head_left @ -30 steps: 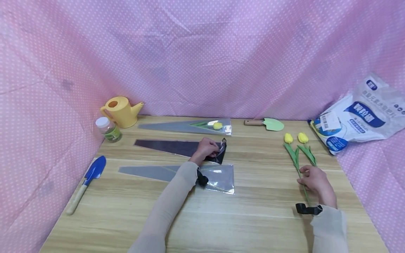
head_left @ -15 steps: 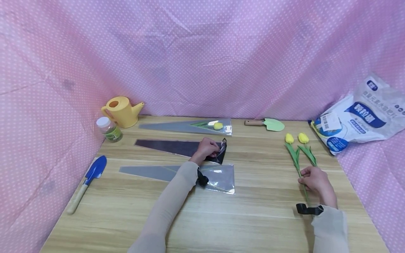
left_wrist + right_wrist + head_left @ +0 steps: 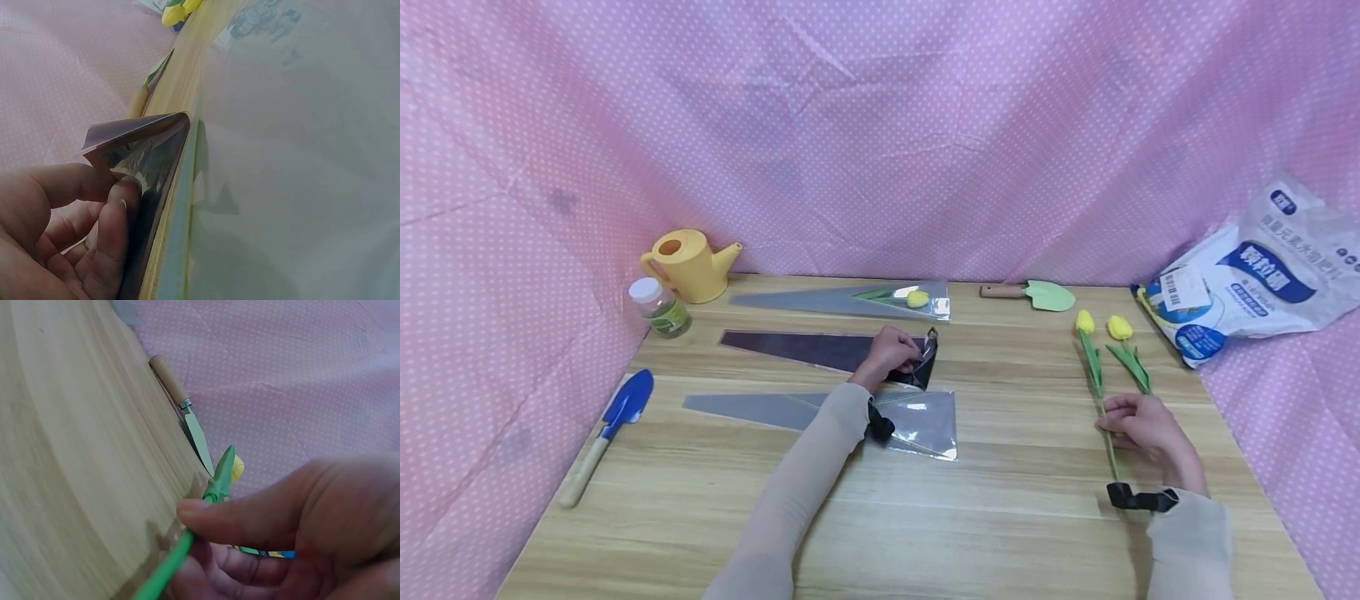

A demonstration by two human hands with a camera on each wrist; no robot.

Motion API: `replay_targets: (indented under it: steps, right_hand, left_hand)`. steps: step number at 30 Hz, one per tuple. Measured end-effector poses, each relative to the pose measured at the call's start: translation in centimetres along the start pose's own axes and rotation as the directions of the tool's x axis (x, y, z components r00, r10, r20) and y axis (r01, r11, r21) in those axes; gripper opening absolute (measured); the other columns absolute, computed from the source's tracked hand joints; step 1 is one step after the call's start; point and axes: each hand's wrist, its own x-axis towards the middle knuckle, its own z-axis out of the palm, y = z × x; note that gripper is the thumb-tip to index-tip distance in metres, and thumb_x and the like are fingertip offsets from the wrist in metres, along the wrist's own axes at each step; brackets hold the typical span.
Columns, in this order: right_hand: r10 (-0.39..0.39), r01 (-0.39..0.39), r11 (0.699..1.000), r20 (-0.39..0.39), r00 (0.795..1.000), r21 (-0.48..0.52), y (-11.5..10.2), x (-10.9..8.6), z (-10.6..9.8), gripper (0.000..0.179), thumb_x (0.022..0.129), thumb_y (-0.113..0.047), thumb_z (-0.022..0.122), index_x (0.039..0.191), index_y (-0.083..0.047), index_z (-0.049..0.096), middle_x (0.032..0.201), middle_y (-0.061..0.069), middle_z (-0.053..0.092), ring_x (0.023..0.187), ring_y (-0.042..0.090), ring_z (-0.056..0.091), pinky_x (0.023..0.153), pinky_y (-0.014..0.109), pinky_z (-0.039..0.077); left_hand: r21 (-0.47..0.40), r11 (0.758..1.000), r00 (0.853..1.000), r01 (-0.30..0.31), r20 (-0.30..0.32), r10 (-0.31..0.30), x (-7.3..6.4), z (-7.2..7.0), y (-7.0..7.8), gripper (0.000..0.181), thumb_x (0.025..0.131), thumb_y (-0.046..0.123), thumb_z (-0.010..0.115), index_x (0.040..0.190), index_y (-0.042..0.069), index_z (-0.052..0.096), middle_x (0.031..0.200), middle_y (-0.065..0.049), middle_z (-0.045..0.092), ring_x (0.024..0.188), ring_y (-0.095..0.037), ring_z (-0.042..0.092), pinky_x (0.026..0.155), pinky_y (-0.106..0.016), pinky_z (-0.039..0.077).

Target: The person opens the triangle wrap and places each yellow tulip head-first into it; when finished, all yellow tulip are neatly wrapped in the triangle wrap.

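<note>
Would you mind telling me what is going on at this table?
A person's left grip pinches the dark sleeve near its wide end, where a flap stands raised. The right grip holds a yellow tulip by its stem, away from that sleeve. A second tulip lies just to its right. The back sleeve has a tulip in it; no flower shows in the visible part of the nearest sleeve.
</note>
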Motion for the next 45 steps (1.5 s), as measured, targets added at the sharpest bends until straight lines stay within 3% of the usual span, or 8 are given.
replay_targets:
  steps: [11, 14, 21, 29, 38, 42, 45]
  right_hand:
    - [-0.076, 0.050, 0.978, 0.123, 0.990, 0.201, 0.7, 0.7, 0.3, 0.036, 0.097, 0.000, 0.056, 0.129, 0.014, 0.046, 0.086, -0.012, 0.072, 0.079, 0.001, 0.069, 0.072, 0.025, 0.061]
    - [-0.106, 0.062, 0.963, 0.159, 0.981, 0.262, 0.7, 0.8, 0.5, 0.034, 0.097, 0.000, 0.058, 0.128, 0.012, 0.048, 0.088, -0.012, 0.072, 0.082, 0.001, 0.069, 0.074, 0.025, 0.061]
    - [-0.160, 0.071, 0.914, 0.194, 0.968, 0.399, 0.5, 1.0, 1.1, 0.018, 0.096, -0.001, 0.061, 0.111, -0.011, 0.058, 0.088, -0.010, 0.073, 0.082, 0.003, 0.070, 0.073, 0.025, 0.060]
    - [-0.198, 0.062, 0.876, 0.240, 0.950, 0.479, 0.0, 1.3, 1.9, 0.016, 0.098, -0.004, 0.060, 0.112, -0.010, 0.054, 0.093, -0.007, 0.073, 0.088, 0.006, 0.071, 0.078, 0.027, 0.061]
    - [-0.347, 0.104, 0.748, 0.252, 0.904, 0.656, 0.2, 2.1, 3.1, 0.015, 0.100, 0.003, 0.051, 0.110, -0.008, 0.052, 0.096, -0.004, 0.073, 0.091, 0.012, 0.072, 0.081, 0.031, 0.062]
    - [-0.371, 0.118, 0.721, 0.237, 0.898, 0.683, -0.1, 2.1, 3.7, 0.016, 0.100, 0.003, 0.050, 0.112, -0.008, 0.051, 0.098, -0.003, 0.072, 0.094, 0.013, 0.072, 0.082, 0.031, 0.061]
    - [-0.360, 0.116, 0.711, 0.217, 0.908, 0.694, -0.3, 2.2, 4.1, 0.018, 0.100, 0.004, 0.050, 0.114, -0.007, 0.049, 0.098, -0.002, 0.072, 0.094, 0.013, 0.073, 0.082, 0.031, 0.061]
  left_hand:
    - [0.009, 1.000, 1.000, 0.001, -0.004, -0.001, 0.0, 0.0, 0.0, 0.009, 0.085, -0.001, 0.070, 0.091, -0.004, 0.076, 0.065, -0.004, 0.064, 0.048, -0.007, 0.057, 0.046, -0.017, 0.049]
    - [0.013, 1.000, 1.000, 0.003, -0.005, -0.003, 0.0, 0.0, 0.1, 0.010, 0.085, -0.002, 0.069, 0.091, -0.004, 0.076, 0.065, -0.004, 0.064, 0.048, -0.007, 0.057, 0.046, -0.017, 0.049]
    - [0.010, 1.000, 1.000, 0.002, -0.006, -0.002, -0.1, 0.0, 0.1, 0.009, 0.085, -0.001, 0.070, 0.091, -0.005, 0.076, 0.063, -0.003, 0.063, 0.048, -0.007, 0.057, 0.045, -0.017, 0.048]
    - [0.006, 1.000, 1.000, 0.006, -0.007, -0.006, -0.2, 0.0, 0.2, 0.009, 0.086, -0.001, 0.069, 0.091, -0.005, 0.076, 0.065, -0.004, 0.064, 0.049, -0.007, 0.058, 0.046, -0.018, 0.049]
    - [0.008, 1.000, 1.000, 0.009, -0.010, -0.009, -0.1, 0.0, 0.2, 0.009, 0.085, -0.001, 0.070, 0.090, -0.004, 0.076, 0.065, -0.004, 0.064, 0.048, -0.007, 0.057, 0.046, -0.017, 0.049]
    - [0.007, 1.000, 1.000, 0.007, -0.011, -0.007, -0.2, 0.0, 0.3, 0.009, 0.084, -0.001, 0.070, 0.090, -0.004, 0.076, 0.064, -0.003, 0.064, 0.047, -0.007, 0.057, 0.045, -0.017, 0.048]
    - [0.006, 1.000, 1.000, 0.004, -0.010, -0.004, -0.2, 0.0, 0.3, 0.010, 0.084, -0.001, 0.070, 0.091, -0.005, 0.076, 0.063, -0.003, 0.063, 0.047, -0.007, 0.057, 0.045, -0.017, 0.048]
